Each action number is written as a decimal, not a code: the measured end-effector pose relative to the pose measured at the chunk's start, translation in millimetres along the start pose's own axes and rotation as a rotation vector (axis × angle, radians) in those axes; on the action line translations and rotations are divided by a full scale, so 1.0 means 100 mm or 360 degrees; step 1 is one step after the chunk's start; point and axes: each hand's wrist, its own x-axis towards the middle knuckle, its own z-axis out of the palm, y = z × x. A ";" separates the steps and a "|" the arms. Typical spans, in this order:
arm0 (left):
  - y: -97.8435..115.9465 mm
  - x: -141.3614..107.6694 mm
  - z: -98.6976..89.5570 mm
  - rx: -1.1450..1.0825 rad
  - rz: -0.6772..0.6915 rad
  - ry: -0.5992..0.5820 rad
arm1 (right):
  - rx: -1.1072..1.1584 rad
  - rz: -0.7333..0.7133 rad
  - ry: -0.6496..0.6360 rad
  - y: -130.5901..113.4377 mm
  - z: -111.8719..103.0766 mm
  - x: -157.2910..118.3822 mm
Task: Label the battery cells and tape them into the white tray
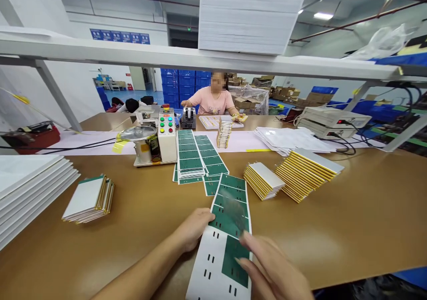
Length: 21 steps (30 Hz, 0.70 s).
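My left hand (196,226) grips the left edge of a long sticker sheet (200,273), thumb on top. Green rectangles cover the far part of this sheet; the near part is mostly bare white backing with dark slits, plus one green sticker (235,260) at its right. Above the sheet is my right hand (273,264), its thumb and forefinger bent over that sticker. A thin, see-through, grey-green piece (233,208), smeared by motion, reaches away from the forefinger tip and seems held there. Just beyond lie more green sticker sheets (191,153), stacked and overlapping.
Yellow-edged white panels stand stacked at right (303,175) and nearer the middle (264,180). Another small stack (88,200) lies left, beside large white boards (30,193). A button-controlled machine (167,133) stands behind. Across the table sits a person (216,99); a shelf beam (150,59) spans overhead.
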 end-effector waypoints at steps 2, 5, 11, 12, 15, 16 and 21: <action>0.03 -0.07 0.07 -0.0075 -0.0029 -0.0120 | -0.0051 -0.0023 -0.0072 0.12 0.24 0.01; 0.05 -0.16 0.13 -0.0081 -0.0063 -0.0237 | 0.0030 -0.0097 -0.0141 0.25 0.55 -0.05; -0.02 -0.07 0.01 0.0561 0.0108 -0.0107 | 0.0011 -0.0252 -0.0006 0.17 0.36 -0.05; -0.02 -0.03 -0.03 0.0649 0.0130 -0.0049 | 0.0014 -0.0277 0.0068 0.14 0.25 -0.01; -0.01 0.06 -0.14 0.1012 0.0190 0.0238 | -0.0028 -0.0037 0.0355 0.12 -0.11 0.20; 0.00 0.08 -0.16 0.1133 0.0198 0.0335 | -0.0073 0.0125 0.0438 0.17 -0.22 0.30; 0.06 -0.01 -0.18 0.1511 0.0191 0.0517 | -0.0426 0.0321 0.0113 0.98 -0.38 0.77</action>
